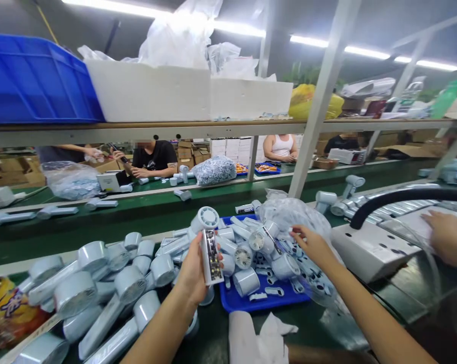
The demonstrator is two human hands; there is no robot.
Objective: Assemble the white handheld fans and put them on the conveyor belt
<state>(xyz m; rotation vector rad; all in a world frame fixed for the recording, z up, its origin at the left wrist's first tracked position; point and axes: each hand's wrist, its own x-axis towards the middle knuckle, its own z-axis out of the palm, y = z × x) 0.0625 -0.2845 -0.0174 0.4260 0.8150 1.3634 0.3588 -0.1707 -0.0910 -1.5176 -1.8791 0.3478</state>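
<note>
My left hand (192, 275) is wrapped round the handle of a pale blue handheld fan (206, 218), held upright with its round head at the top. The handle is open on the side facing me, and a circuit board (213, 255) shows inside. My right hand (312, 246) is above the tray's right side, beside a clear plastic bag (294, 215). Its thumb and fingers are pinched together at a tiny pale thing too small to name. Under both hands, a blue tray (232, 302) holds several fans and small pale blue handle parts.
Many pale blue fans (127, 283) are heaped at left, near a snack bag (13, 313). A white roll (241, 336) lies in front of the tray. At right stand a white box (372, 250) with a black hose and another person's hand (448, 237). A shelf (156, 132) crosses overhead.
</note>
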